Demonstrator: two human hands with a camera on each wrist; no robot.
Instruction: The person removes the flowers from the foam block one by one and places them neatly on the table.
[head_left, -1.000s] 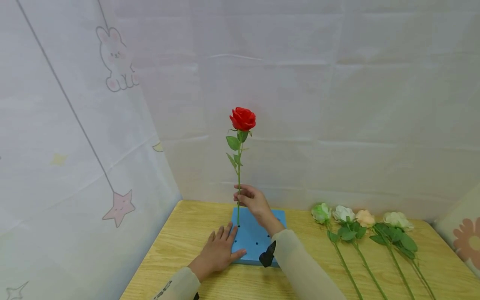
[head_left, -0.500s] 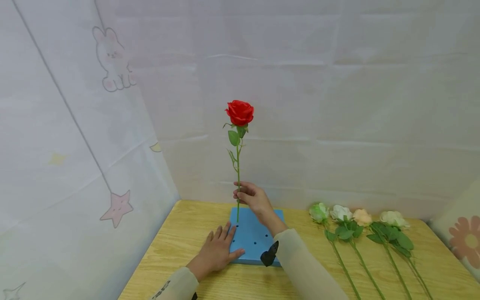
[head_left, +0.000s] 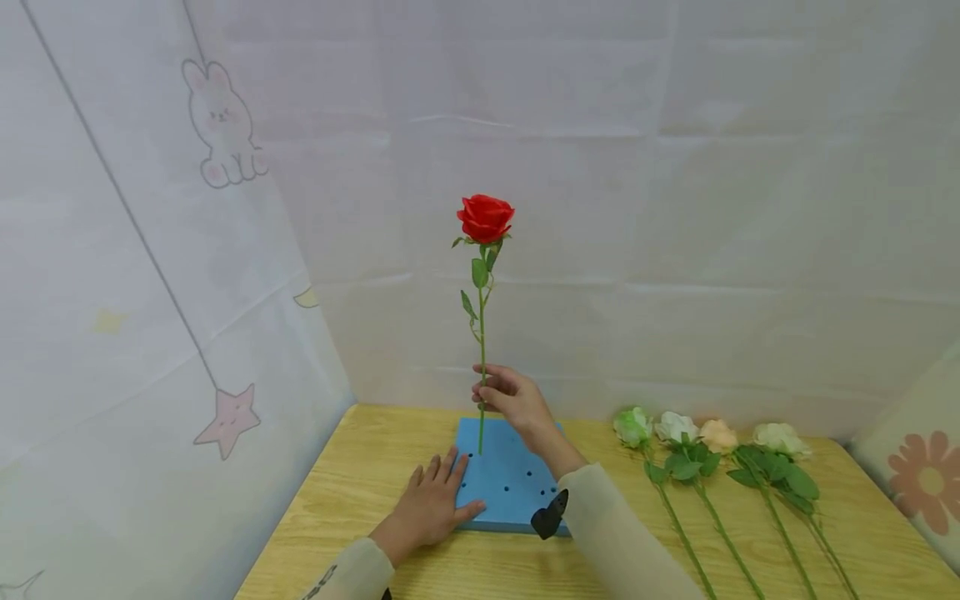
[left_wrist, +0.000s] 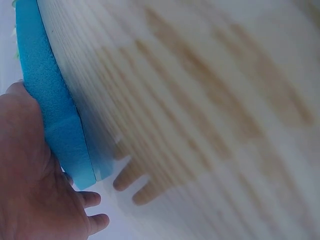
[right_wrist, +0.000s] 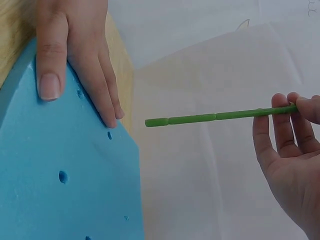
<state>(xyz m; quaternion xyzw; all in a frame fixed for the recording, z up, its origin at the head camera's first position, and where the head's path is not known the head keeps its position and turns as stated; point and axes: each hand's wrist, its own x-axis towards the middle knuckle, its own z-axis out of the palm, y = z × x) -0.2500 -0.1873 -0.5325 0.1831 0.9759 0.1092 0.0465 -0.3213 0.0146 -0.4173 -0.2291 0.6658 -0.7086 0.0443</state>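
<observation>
My right hand (head_left: 517, 408) pinches the green stem of a red rose (head_left: 486, 218) between thumb and fingers, holding it upright over a blue foam block (head_left: 498, 500). In the right wrist view the cut end of the stem (right_wrist: 192, 119) is in the air, apart from the block's face, which has several small holes. My left hand (head_left: 431, 504) lies with fingers spread at the block's left edge, thumb and fingertips on its top. The left wrist view shows that hand (left_wrist: 35, 175) against the block's side (left_wrist: 50, 85).
To the right on the wooden table (head_left: 600, 558) lie several loose flowers: a green-white one (head_left: 633, 427), a white one (head_left: 677, 427), a peach one (head_left: 717, 436) and a cream one (head_left: 782, 439). A pale printed cloth (head_left: 570, 317) hangs behind and at the left.
The rose rose slightly, its bloom now higher and turned a little. Its stem end has shifted slightly right over the block. My left hand stays pressed on the block.
</observation>
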